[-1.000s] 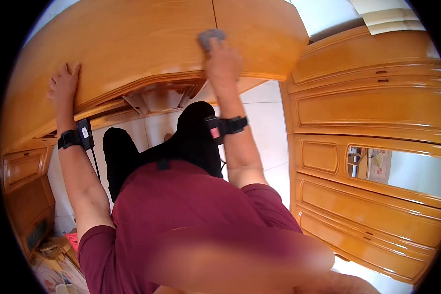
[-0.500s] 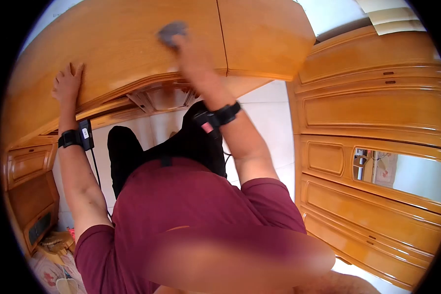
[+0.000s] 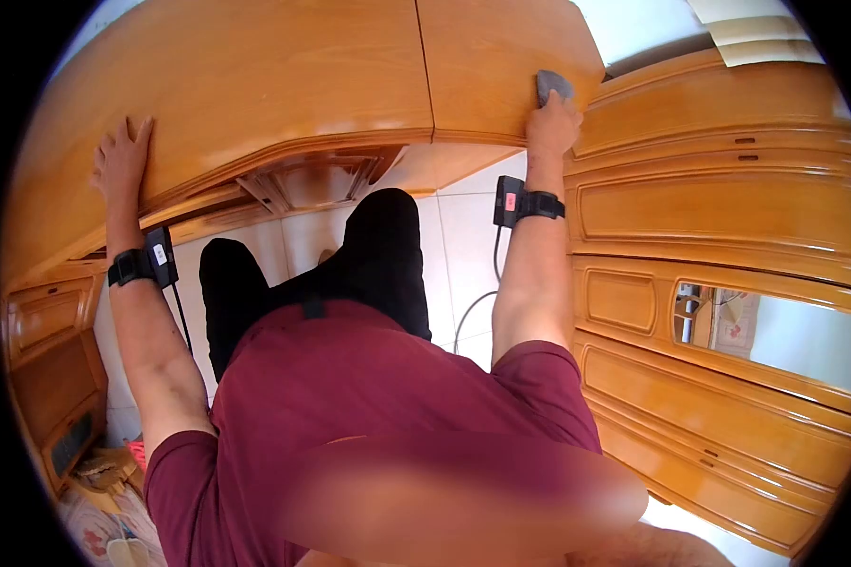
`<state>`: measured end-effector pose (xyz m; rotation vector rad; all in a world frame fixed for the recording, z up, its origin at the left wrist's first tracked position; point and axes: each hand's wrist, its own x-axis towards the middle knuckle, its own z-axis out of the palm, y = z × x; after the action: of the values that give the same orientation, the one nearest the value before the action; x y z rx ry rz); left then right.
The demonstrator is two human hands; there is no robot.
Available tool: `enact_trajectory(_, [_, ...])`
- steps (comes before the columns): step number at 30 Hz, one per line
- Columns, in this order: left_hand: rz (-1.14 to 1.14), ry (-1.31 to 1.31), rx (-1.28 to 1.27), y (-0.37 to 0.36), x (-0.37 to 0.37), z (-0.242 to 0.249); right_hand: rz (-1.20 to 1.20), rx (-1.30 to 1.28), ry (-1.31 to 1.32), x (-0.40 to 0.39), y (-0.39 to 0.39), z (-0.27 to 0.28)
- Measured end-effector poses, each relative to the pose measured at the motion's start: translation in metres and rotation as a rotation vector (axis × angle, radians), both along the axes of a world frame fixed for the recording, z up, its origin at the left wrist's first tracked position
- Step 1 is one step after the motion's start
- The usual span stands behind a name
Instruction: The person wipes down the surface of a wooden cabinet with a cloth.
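Note:
A long wooden desk top point(image 3: 284, 76) with a seam right of its middle stretches across the upper part of the view. Near its right end my right hand point(image 3: 553, 123) holds a grey cloth point(image 3: 552, 87) against the wood, fingers wrapped on it. My left hand point(image 3: 123, 161) lies on the left part of the wooden surface near its front edge, fingers spread, holding nothing. Each wrist carries a black strap with a small cabled box, the left box point(image 3: 161, 256) and the right box point(image 3: 510, 201).
A wooden cabinet point(image 3: 728, 208) with panelled doors and a mirror point(image 3: 775, 337) stands on the right. Drawers point(image 3: 55, 319) are at the left. White floor tiles point(image 3: 463, 246) and my black-trousered legs point(image 3: 378, 246) show below the desk. Cables hang from both wrist boxes.
My right hand has moved right with the grey cloth, across the seam to the desk's right end. My left hand stays nearly where it was.

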<state>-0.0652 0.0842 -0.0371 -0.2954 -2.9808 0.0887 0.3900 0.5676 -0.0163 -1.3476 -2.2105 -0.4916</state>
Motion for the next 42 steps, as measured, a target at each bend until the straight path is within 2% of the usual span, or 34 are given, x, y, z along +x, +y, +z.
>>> enact_trajectory(4, [0.026, 0.005, 0.0, 0.002, 0.002, 0.004, 0.116, 0.054, -0.054, -0.033, -0.027, -0.003])
enact_trajectory(12, [0.023, -0.002, 0.006, 0.0, -0.001, 0.005, 0.561, -0.054, 0.13, -0.14, -0.14, 0.0])
enact_trajectory(18, [0.022, 0.005, -0.003, 0.002, 0.002, 0.005, 0.788, -0.091, 0.239, -0.195, -0.222, 0.003])
enact_trajectory(23, [0.01, 0.02, 0.018, 0.002, 0.002, 0.003, 0.912, -0.165, 0.236, -0.207, -0.241, 0.01])
enact_trajectory(28, [0.001, -0.029, 0.0, 0.007, 0.003, 0.004, 0.983, -0.207, 0.275, -0.205, -0.209, 0.006])
enact_trajectory(31, [-0.004, -0.004, -0.011, 0.005, -0.002, -0.005, 0.865, -0.227, 0.162, -0.189, -0.169, 0.012])
enact_trajectory(33, [-0.009, 0.009, -0.007, 0.003, -0.007, -0.011, 0.743, -0.146, 0.068, -0.175, -0.131, 0.011])
enact_trajectory(35, [-0.006, 0.015, -0.009, 0.001, -0.011, -0.015, 0.682, -0.182, 0.23, -0.155, -0.1, 0.001])
enact_trajectory(41, [0.009, 0.004, -0.044, 0.0, -0.014, -0.016, 0.341, -0.276, 0.057, -0.068, -0.012, 0.005])
enact_trajectory(42, [0.007, 0.006, -0.046, -0.001, -0.015, -0.016, 0.312, -0.228, 0.077, -0.047, 0.0, 0.007])
